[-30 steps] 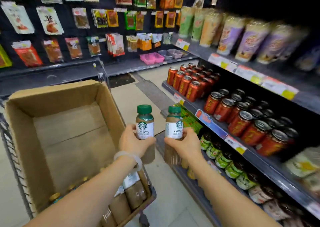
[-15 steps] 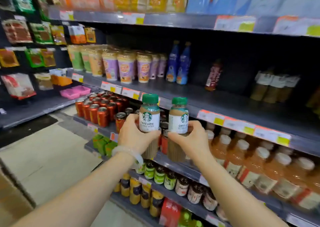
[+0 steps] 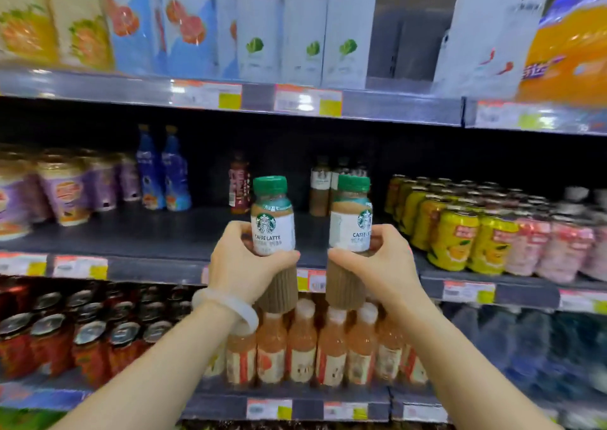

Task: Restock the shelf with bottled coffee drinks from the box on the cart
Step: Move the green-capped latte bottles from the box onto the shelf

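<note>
price tags blurred unreadable, top cartons cropped, back-row bottles dim

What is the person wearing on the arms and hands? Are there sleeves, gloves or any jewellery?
Both forearms are bare as far as the picture shows: no sleeves and no gloves. The left hand has a smooth, pale, milky-white bangle around its wrist, a plain thick ring without markings. The right hand and its wrist carry nothing. No rings or watch are visible on either hand.

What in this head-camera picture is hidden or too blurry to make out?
- Price tags, head view: motion blur makes the print unreadable.
- Bottles at the shelf back: dim and partly behind the right-hand latte bottle.
- Left-hand latte bottle: its middle is covered by the left hand.
- Cart and box: outside the frame.
</note>
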`<state>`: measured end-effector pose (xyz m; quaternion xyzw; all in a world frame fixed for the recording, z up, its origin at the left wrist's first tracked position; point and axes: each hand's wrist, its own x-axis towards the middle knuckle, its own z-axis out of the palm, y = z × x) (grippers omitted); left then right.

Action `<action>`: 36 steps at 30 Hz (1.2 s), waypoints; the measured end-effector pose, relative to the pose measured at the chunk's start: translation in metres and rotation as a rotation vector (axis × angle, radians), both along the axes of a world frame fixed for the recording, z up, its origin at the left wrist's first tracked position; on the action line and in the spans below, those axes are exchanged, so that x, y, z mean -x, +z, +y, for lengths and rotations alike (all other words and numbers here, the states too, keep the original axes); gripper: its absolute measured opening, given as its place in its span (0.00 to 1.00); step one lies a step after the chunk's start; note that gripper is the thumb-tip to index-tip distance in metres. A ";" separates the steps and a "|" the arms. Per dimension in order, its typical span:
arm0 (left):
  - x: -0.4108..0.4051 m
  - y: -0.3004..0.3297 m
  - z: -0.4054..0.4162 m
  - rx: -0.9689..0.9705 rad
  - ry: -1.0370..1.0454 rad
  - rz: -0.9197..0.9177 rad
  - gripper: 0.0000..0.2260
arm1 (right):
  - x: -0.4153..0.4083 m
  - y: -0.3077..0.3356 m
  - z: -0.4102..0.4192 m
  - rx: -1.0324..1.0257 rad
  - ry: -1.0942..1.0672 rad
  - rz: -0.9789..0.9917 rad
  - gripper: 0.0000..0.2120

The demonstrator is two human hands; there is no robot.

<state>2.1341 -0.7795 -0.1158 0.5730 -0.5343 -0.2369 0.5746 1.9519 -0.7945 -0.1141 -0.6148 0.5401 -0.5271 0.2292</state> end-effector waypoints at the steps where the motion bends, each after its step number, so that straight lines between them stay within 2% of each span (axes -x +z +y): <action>1: 0.006 0.001 -0.009 0.002 -0.018 0.003 0.23 | 0.007 0.001 -0.007 0.002 -0.024 -0.001 0.22; 13: 0.051 0.026 -0.148 0.047 -0.141 -0.064 0.23 | 0.053 0.014 -0.126 -0.034 -0.266 -0.036 0.25; 20: 0.064 0.031 -0.230 0.034 -0.200 -0.058 0.23 | 0.059 0.022 -0.203 -0.035 -0.322 -0.086 0.29; 29: 0.075 0.021 -0.277 0.012 -0.227 -0.067 0.23 | 0.074 0.007 -0.292 -0.086 -0.362 -0.118 0.31; 36: 0.081 0.016 -0.287 -0.023 -0.199 -0.064 0.24 | 0.070 0.007 -0.322 -0.080 -0.386 -0.047 0.26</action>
